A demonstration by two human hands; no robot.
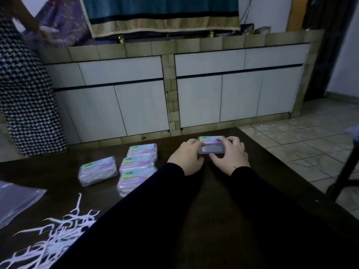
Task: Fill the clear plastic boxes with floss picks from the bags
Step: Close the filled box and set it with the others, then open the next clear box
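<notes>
A clear plastic box (212, 148) with a pastel label lies near the far edge of the dark table (213, 191). My left hand (186, 157) grips its left end and my right hand (230, 155) grips its right end, thumbs at the near side. Several closed boxes holding white floss picks sit to the left: one apart (98, 170) and three in a column (138, 166). A loose heap of white floss picks (50, 232) lies at the near left. A flat clear bag (17, 199) rests at the left edge.
White cabinets (174, 94) with a tiled counter stand beyond the table. A person in a houndstooth garment (25, 94) stands at the far left. Tiled floor (303, 140) and a dark furniture leg (342, 171) are to the right.
</notes>
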